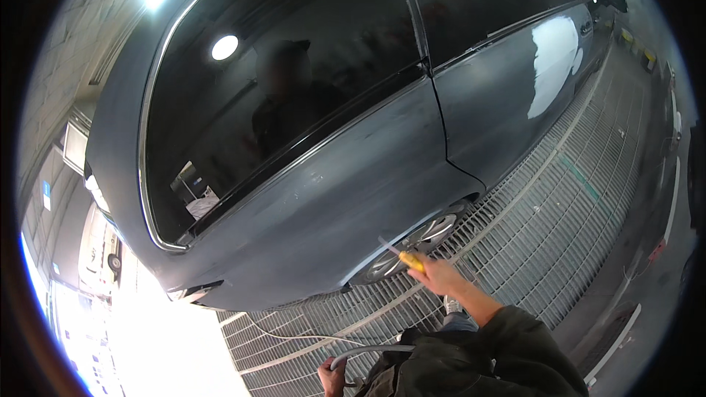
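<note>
My right hand (434, 276) grips the yellow handle (412, 260) of a slim tool, its pale shaft reaching toward the rear wheel arch of a dark grey car (323, 206); whether the tip touches the panel I cannot tell. Beneath the arch is the rear wheel (435, 231) with silver spokes. My left hand (331, 376) is closed round a grey hose (368, 349) low at the bottom of the view, by my dark jacket. A white patch (551, 59) marks the door further forward, and the panels look dull and sanded.
The car stands on metal grating (551, 235), with a thin cable (309, 336) lying across it. Yellow containers (647, 59) stand along the far right. A white vehicle (99, 242) is by the bright opening at left. A long pale strip (618, 338) lies at lower right.
</note>
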A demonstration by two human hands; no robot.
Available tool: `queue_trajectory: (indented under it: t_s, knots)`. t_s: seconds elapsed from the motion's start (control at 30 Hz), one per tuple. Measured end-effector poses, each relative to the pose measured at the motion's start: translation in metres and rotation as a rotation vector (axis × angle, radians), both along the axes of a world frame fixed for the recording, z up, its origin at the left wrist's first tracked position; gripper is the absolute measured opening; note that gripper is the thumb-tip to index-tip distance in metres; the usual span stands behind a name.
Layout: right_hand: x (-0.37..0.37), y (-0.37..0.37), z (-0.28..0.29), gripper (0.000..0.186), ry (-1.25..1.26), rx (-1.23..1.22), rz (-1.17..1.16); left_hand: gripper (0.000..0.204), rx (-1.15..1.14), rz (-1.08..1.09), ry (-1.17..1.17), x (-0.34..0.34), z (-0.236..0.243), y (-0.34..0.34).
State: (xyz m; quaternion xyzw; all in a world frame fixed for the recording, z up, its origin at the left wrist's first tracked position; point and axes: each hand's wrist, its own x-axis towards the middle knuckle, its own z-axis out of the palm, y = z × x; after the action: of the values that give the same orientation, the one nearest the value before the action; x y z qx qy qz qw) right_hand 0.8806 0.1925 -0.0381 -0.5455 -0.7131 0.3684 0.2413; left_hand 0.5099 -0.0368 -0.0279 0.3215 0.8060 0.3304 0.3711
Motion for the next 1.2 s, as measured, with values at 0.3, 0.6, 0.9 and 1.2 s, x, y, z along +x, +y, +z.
queue_trajectory:
  t_s: [0.3,0.6,0.9,1.2]
  knots:
    - [0.044,0.009,-0.025,0.055,0.153,0.049,-0.242,0.023,0.022,-0.108,0.005,0.025,0.016,0.033]
    - [0.083,0.024,-0.018,0.052,0.184,0.114,-0.483,0.026,-0.005,-0.126,-0.010,0.042,0.009,0.044]
    - [0.080,0.036,-0.013,0.053,0.126,0.120,-0.286,0.024,0.030,-0.085,0.031,0.056,-0.001,0.041]
    - [0.066,0.034,-0.009,0.051,0.099,0.101,-0.122,0.024,0.009,0.007,0.018,0.086,0.006,0.025]
